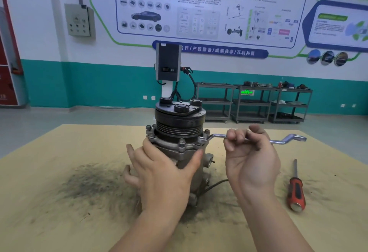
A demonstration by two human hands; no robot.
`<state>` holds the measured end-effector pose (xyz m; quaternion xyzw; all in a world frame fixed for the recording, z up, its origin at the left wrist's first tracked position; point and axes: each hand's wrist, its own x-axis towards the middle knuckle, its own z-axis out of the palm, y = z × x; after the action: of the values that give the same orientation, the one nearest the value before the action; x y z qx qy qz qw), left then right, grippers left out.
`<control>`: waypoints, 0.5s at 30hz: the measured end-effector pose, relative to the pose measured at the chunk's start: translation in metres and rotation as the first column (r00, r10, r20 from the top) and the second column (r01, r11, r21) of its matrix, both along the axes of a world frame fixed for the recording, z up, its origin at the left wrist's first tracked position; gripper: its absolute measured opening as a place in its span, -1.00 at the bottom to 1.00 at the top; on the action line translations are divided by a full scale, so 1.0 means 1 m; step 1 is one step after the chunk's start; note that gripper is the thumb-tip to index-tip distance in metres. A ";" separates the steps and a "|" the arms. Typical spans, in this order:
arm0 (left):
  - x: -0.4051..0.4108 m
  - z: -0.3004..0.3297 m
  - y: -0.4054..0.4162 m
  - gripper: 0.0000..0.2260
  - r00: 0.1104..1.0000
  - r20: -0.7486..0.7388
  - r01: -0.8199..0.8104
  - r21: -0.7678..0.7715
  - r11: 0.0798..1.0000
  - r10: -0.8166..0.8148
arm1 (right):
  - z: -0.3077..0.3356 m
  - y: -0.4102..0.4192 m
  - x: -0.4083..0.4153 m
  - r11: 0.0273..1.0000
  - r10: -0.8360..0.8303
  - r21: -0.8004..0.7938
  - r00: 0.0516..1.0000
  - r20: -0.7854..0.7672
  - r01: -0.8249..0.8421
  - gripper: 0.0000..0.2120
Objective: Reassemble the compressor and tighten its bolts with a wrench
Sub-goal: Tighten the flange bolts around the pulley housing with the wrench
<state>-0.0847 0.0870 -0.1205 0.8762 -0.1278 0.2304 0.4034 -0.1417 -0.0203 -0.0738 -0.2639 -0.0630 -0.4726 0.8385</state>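
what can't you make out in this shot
- Head view: compressor lower body, hidden by the left hand.
- Wrench mid-handle, covered by the right hand.
- Whether its ring sits fully on the bolt: too small.
- Poster text: blurred.

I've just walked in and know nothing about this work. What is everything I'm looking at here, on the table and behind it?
compressor: one, grey metal with a black pulley on top, upright mid-table
wrench: one, silver, one end on a bolt at the compressor's right rim
screwdriver: one, red and black handle, lying on the table at right
table: one, tan, with dark grime around the compressor
charging unit: one, grey and black, on a post behind the table
carts: three, dark metal, along the far wall
posters: white with green and blue borders, on the wall
left hand: flat against the compressor's side
right hand: fingers curled round the wrench
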 end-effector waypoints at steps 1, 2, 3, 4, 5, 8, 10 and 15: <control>0.001 0.000 0.001 -0.05 0.999 0.042 0.001 -0.022 1.000 0.000 | 0.000 -0.001 0.001 1.000 -0.002 0.008 1.000 0.001 0.002 -0.79; 0.004 0.000 0.004 -0.14 0.995 0.097 0.013 -0.083 0.996 -0.005 | -0.001 -0.002 0.000 1.000 -0.010 0.008 1.000 0.005 0.010 -0.79; 0.008 0.001 0.008 -0.24 0.989 0.147 0.035 -0.170 0.985 -0.010 | -0.001 -0.003 0.000 1.000 -0.017 0.002 1.000 0.008 0.017 -0.79; 0.012 0.003 0.012 -0.34 0.984 0.179 0.067 -0.263 0.962 -0.020 | -0.001 -0.003 0.000 1.000 -0.018 -0.008 1.000 0.011 0.019 -0.79; 0.015 0.005 0.016 -0.44 0.980 0.194 0.101 -0.340 0.935 -0.036 | -0.001 -0.004 0.001 1.000 -0.013 -0.018 1.000 0.014 0.013 -0.79; 0.022 0.010 0.021 -0.60 0.979 0.200 0.134 -0.434 0.891 -0.050 | -0.002 -0.004 0.003 0.999 0.031 -0.043 0.999 0.015 -0.031 -0.79; 0.023 0.012 0.021 -0.62 0.976 0.214 0.126 -0.446 0.886 -0.031 | -0.001 -0.006 0.003 0.997 0.062 -0.052 0.998 -0.011 -0.062 -0.79; 0.030 0.013 0.026 -0.48 0.964 0.265 0.103 -0.474 0.874 0.030 | 0.002 -0.014 0.004 0.997 0.061 -0.045 0.994 -0.087 -0.065 -0.76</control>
<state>-0.0552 0.1133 -0.1077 0.7063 -0.1354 0.3619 0.5931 -0.1375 -0.0344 -0.0723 -0.3015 -0.0467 -0.4326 0.8484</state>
